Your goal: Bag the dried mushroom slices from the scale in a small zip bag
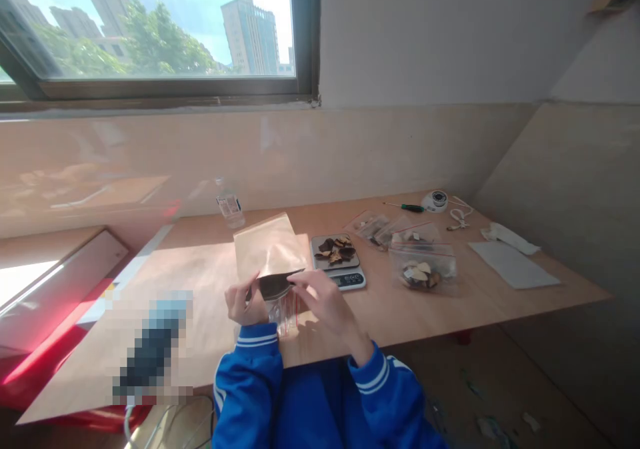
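Both of my hands pinch the mouth of a brown paper bag (270, 245), which gapes toward me and shows a dark inside. My left hand (247, 303) grips the left end of the opening, fingers closed. At the right end, the fingers of my right hand (323, 295) are closed on the rim. Beneath the bag lie clear plastic zip bags (284, 315) with a red edge line. Just right of the paper bag sits a kitchen scale (350, 280), bearing several dark, curled dried pieces (334, 250). Its display digits are too small to read.
Several filled zip bags (423, 272) lie right of the scale. Farther back are a green-handled screwdriver (413, 207), a white dome camera (436, 201) and a cable (457, 219). A white sheet (515, 263) lies far right, a clear bottle (231, 210) stands at back left, and a pixelated object (153, 345) lies left.
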A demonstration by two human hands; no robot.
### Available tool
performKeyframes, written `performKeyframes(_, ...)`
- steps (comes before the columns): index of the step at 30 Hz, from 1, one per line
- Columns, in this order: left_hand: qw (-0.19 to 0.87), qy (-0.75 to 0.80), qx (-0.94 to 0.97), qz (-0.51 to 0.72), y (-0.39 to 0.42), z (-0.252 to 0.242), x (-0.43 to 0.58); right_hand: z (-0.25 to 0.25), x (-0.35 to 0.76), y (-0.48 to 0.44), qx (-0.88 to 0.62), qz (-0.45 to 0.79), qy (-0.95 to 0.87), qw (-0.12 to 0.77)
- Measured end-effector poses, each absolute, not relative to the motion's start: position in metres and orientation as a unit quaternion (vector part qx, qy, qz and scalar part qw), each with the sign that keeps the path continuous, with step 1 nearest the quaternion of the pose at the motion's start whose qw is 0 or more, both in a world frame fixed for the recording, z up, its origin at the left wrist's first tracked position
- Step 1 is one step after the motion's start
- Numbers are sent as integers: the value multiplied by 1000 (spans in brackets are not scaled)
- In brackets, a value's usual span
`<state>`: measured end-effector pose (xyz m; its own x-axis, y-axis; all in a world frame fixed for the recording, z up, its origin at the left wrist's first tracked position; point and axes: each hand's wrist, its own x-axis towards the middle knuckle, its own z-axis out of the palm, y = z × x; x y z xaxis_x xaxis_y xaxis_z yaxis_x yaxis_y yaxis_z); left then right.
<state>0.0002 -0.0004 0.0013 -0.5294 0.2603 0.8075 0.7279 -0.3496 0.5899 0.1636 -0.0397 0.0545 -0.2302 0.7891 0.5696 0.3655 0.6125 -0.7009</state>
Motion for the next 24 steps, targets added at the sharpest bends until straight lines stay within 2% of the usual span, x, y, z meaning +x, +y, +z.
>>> performKeyframes(3,180,-531,-470,-682,0,3,-1,49,213,-32,-458,174,-707,509)
performKeyframes(9,199,-509,-488,-681,1,0,-2,16,272,0,-522,115,-717,448)
performKeyframes(18,201,-506,-486,-684,0,3,-1,7,278,18,-532,91,-724,429)
performKeyframes(24,183,-523,-477,-682,0,2,-1,28,241,-22,-503,55,-713,486)
